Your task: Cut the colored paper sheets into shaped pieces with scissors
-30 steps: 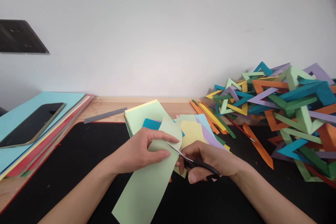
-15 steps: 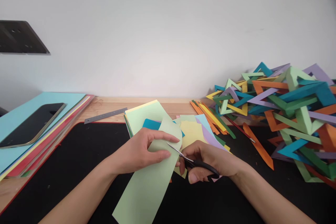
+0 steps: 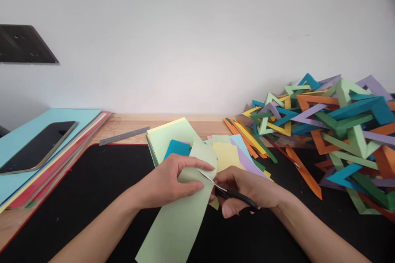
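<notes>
One sheet, lower centre, held by your left hand, thumb and forefinger parted. Scissors, centre, gripped in your right hand; keep blades clear of both digits.

Holding a pale green sheet with the left hand at centre, with thumb and forefinger apart upon it. Gripping black-handled scissors in the right hand, just right of centre. Showing a phone on coloured sheets at far left, and linked paper shapes at far right.
</notes>
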`<state>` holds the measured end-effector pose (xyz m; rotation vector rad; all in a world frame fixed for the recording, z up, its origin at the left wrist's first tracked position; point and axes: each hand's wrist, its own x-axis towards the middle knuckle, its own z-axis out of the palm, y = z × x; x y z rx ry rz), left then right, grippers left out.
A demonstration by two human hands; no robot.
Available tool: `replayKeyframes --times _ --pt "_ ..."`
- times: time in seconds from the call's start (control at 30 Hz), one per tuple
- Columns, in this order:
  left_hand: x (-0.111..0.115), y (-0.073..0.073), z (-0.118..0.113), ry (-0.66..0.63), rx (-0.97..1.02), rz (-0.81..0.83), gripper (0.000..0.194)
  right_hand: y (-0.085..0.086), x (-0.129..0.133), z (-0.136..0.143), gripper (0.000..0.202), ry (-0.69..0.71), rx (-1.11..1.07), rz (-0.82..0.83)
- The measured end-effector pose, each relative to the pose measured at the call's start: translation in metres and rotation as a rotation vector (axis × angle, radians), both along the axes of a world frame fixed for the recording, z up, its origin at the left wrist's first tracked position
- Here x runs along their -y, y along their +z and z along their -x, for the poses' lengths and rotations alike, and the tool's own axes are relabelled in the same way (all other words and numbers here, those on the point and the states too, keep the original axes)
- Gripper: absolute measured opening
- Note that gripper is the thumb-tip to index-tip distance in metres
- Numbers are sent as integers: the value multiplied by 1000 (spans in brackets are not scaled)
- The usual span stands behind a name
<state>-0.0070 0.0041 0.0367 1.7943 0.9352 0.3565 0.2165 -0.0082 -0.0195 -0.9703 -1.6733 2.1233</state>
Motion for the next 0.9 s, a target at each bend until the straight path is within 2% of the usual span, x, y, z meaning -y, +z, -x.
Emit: replayKeyframes --times 0.2,0.63,0.9 --pt "2 -1 -3 -6 7 40 36 -2 -1 1 41 0 -31 -1" --pt "2 -1 -3 -9 -17 -15 37 1 1 -1 39 -10 3 -6" --pt "1 -2 -3 -2 14 10 35 -1 0 0 37 -22 -1 3"
